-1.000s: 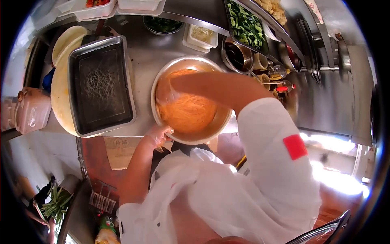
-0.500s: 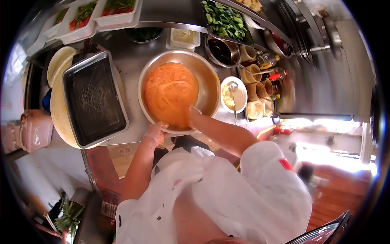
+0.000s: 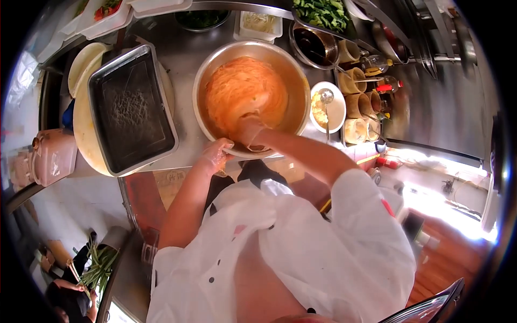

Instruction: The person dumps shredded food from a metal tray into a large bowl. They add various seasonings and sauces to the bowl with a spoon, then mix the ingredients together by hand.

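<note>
A wide metal mixing bowl point(image 3: 298, 99) stands on the steel counter in front of me. Inside it lies a mound of wet, orange, stringy mixture point(image 3: 245, 86), swirled on top. My left hand point(image 3: 216, 155), in what looks like a clear thin glove, grips the near left part of the bowl's rim. My right hand point(image 3: 250, 131) is down in the near side of the mixture, its fingers buried and out of sight. To the right of the bowl is a white bowl point(image 3: 336, 110) with pale yellow chopped bits and a metal spoon point(image 3: 327, 97) in it.
On the left, a dark rectangular tray point(image 3: 134, 140) with thin pale strands rests over a round board point(image 3: 89, 145). Farther right are a pot of dark sauce point(image 3: 315, 46), several tan jars point(image 3: 353, 81) and bottles. A person's hand point(image 3: 81, 288) holds long green stalks point(image 3: 99, 269) at lower left.
My right hand has pushed from the bowl's near edge farther into the mixture, which has shifted shape. My left hand stays on the rim. The whole view has shifted slightly.
</note>
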{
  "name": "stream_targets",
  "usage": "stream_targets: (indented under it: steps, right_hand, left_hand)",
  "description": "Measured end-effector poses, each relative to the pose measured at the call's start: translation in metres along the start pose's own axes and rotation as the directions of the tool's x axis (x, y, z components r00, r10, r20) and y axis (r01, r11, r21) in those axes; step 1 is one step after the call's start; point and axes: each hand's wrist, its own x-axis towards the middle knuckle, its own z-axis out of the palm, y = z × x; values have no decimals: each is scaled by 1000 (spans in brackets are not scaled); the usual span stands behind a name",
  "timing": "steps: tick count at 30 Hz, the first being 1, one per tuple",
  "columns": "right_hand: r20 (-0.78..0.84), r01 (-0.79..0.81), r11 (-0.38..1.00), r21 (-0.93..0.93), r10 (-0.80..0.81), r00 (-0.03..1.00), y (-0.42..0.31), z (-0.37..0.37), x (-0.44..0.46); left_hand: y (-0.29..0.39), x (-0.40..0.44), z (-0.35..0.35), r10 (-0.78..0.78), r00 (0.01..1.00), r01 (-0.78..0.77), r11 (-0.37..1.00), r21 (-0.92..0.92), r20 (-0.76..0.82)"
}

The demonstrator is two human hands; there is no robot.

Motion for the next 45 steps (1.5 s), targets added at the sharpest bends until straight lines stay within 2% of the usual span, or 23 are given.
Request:
stream_targets:
  steps: [2,3,4,6,7,8,9,11,14,16,18,20,23,26,29,32,35,38,39,40,42,43,45]
  right_hand:
    - [59,164,970,-179,-156,986,-8,-47,-13]
    - [-59,104,986,-131,-113,992,0,-61,-24]
    - [-177,57,996,-69,-68,982,8,-75,-36]
    - [-136,-198,923,330,254,958,61,-23,23]
    - [-355,-195,977,81,211,911,49,18,32]
    - [-555,-287,945,-155,157,817,37,59,41]
    - [-504,-244,950,-197,116,856,20,66,39]
    - [-207,-23,989,-145,-8,978,4,24,26]
    - [40,58,998,-31,-57,998,56,-39,43]
    - [-20,-28,999,-17,28,999,74,-35,48]
    - [-185,-112,989,-94,93,978,52,8,48]
    - [-237,-92,988,-121,61,970,20,29,47]
    - [66,135,990,37,-137,988,52,-23,61]
    - [0,20,1000,3,-20,1000,58,-27,47]
    - [-225,-62,992,-111,36,974,12,22,43]
    - [10,82,995,50,-83,997,33,-38,39]
    - [-21,-24,999,-21,24,999,65,-31,44]
    - [-256,-124,982,-140,85,963,18,34,47]
    - [-251,-107,984,-145,68,966,11,33,52]
    - [-149,-37,990,-133,17,989,22,12,54]
    - [163,31,999,-34,-25,986,69,-39,72]
    - [135,13,999,-43,-8,991,76,-48,69]
    - [-68,-67,990,-122,59,996,68,-18,55]
  left_hand:
    - [6,-12,6,-6,1000,7,1000,28,-24]
    - [9,-11,5,-14,1000,14,999,37,-12]
    - [10,-10,3,-23,1000,23,999,42,-1]
    - [-2,-9,-11,9,1000,-9,1000,-8,-5]
    - [0,-3,-11,41,999,-41,999,-31,6]
    - [4,-2,-6,36,999,-36,999,-29,1]
    - [4,-3,4,26,1000,-26,999,-27,-5]
    - [-1,-2,16,41,999,-41,999,-11,-14]
    - [0,1,9,40,998,-40,999,4,40]
    - [4,3,6,37,999,-36,999,-15,34]
    - [6,1,6,44,999,-43,999,32,-24]
    - [10,4,18,28,1000,-28,998,48,-3]
    - [7,3,14,15,998,-17,999,47,55]
    - [6,-6,-1,4,999,-6,998,60,36]
    - [-3,-9,17,232,962,-265,921,286,143]
    - [-14,-8,9,204,966,-247,911,330,159]
    - [-1,-13,-7,36,965,-26,999,-41,259]
    - [4,-21,27,-15,999,13,998,55,38]
    - [5,-25,36,16,997,-17,1000,14,81]
    - [4,-13,26,29,992,-32,999,28,122]
    - [-14,4,-2,14,981,-26,998,61,195]
    - [1,-16,3,-12,974,19,999,-26,228]
    - [-1,-15,0,-22,981,27,999,-23,193]
